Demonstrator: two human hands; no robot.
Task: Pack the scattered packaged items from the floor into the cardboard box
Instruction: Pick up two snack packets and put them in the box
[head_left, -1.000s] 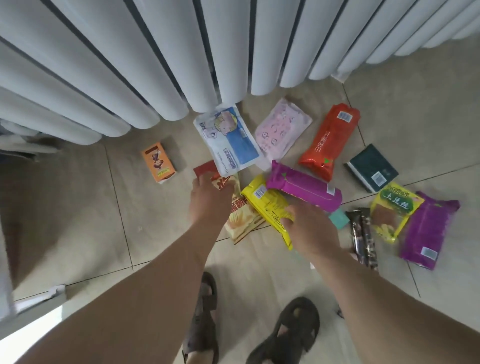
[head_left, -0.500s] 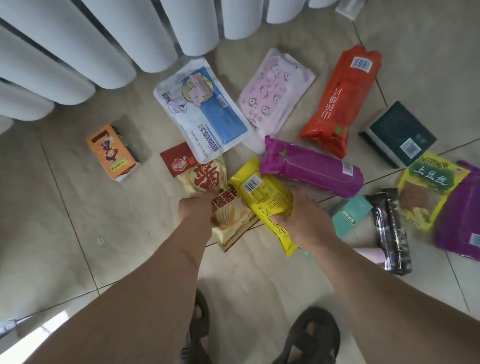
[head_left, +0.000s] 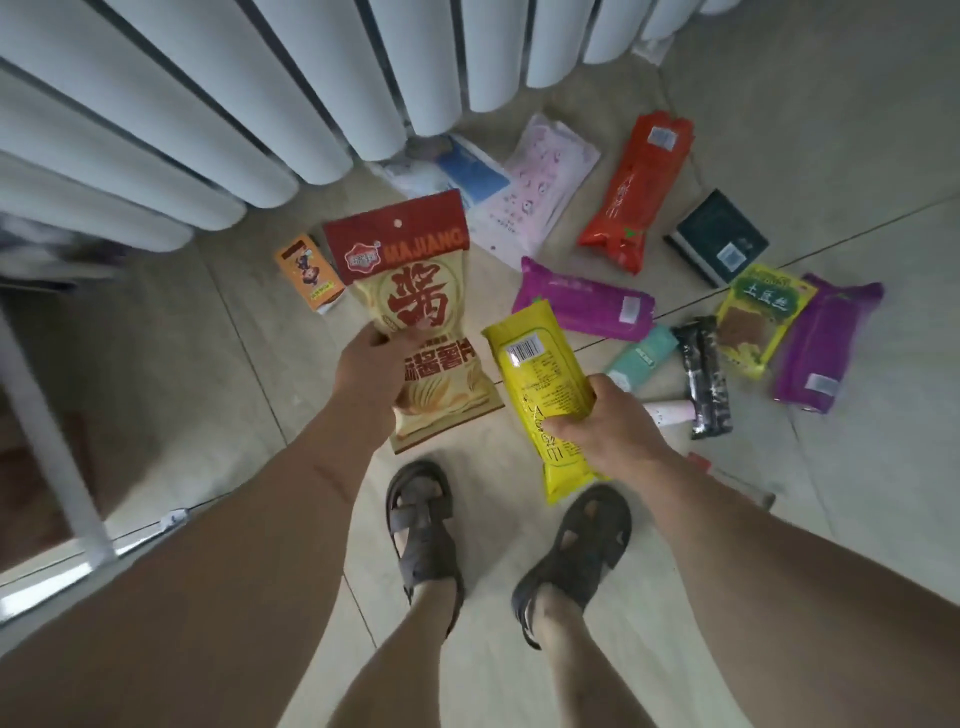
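1. Hands first: the left hand (head_left: 370, 364) is clenched on a beige chip bag (head_left: 415, 312) with a red header, raised above the floor (head_left: 171, 364); its fingers (head_left: 410, 332) pinch the bag about mid-height at the left edge, thumb across the front, so the header stands toward twelve o'clock and the bottom hangs toward six.
2. The right hand (head_left: 605, 431) grips a yellow packet (head_left: 540, 384), also lifted; its fingers (head_left: 563, 428) wrap the lower half, the barcode end pointing to eleven o'clock and the tail sticking out toward six, over a dark sandal (head_left: 576, 545).
3. On the floor, at one o'clock from the yellow packet, lies a purple packet (head_left: 587, 304); past it an orange-red packet (head_left: 634, 192) and a pink pouch (head_left: 540, 176).
4. At three o'clock lie a teal packet (head_left: 641, 356), a black wrapper (head_left: 706, 374), a green-and-yellow bag (head_left: 761, 317) and a second purple pack (head_left: 826, 343), close together.
5. A dark green box (head_left: 719, 236) sits at twelve o'clock from the green-and-yellow bag.
6. A small orange carton (head_left: 309, 273) shows at nine o'clock from the chip bag's header, near the white radiator (head_left: 208, 114).
7. A blue-and-white pouch (head_left: 462, 171) lies partly under the radiator, blurred.
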